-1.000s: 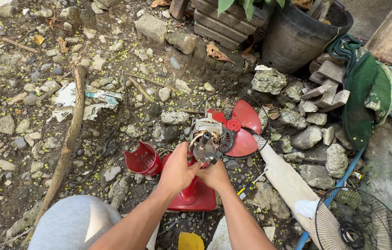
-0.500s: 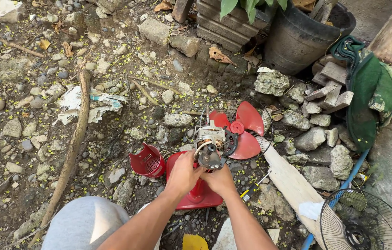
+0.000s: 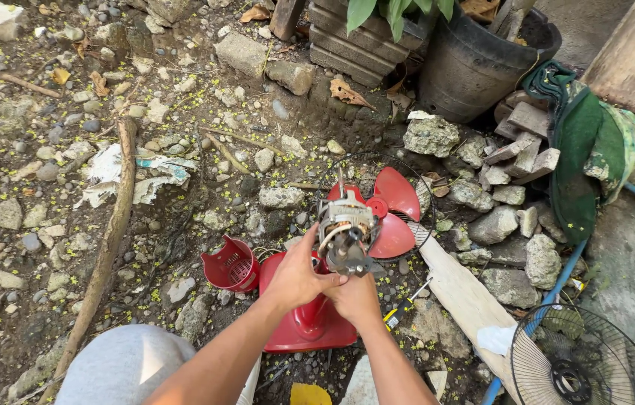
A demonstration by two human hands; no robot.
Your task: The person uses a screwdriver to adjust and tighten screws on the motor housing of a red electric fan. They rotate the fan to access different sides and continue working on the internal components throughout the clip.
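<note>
My left hand (image 3: 299, 276) and my right hand (image 3: 355, 296) both grip a bare metal fan motor (image 3: 346, 229) with exposed windings, held above the red fan base (image 3: 304, 324). The red three-blade fan propeller (image 3: 392, 214) sits just behind the motor, against a black wire guard (image 3: 426, 214) on the ground. A red plastic motor cover (image 3: 231, 264) lies on the dirt left of the base. A screwdriver with a yellow and black handle (image 3: 401, 307) lies right of my right hand.
Stony dirt ground with a long stick (image 3: 104, 255) at left. Rubble pile (image 3: 494, 199), black pot (image 3: 475, 64) and green cloth (image 3: 584, 146) at right. Another wire fan guard (image 3: 584, 360) lies bottom right beside a white plank (image 3: 464, 296) and blue pipe (image 3: 557, 289).
My hands shifted slightly on the motor, turning it a little; the view moved a bit to the right. The propeller and base stayed in place.
</note>
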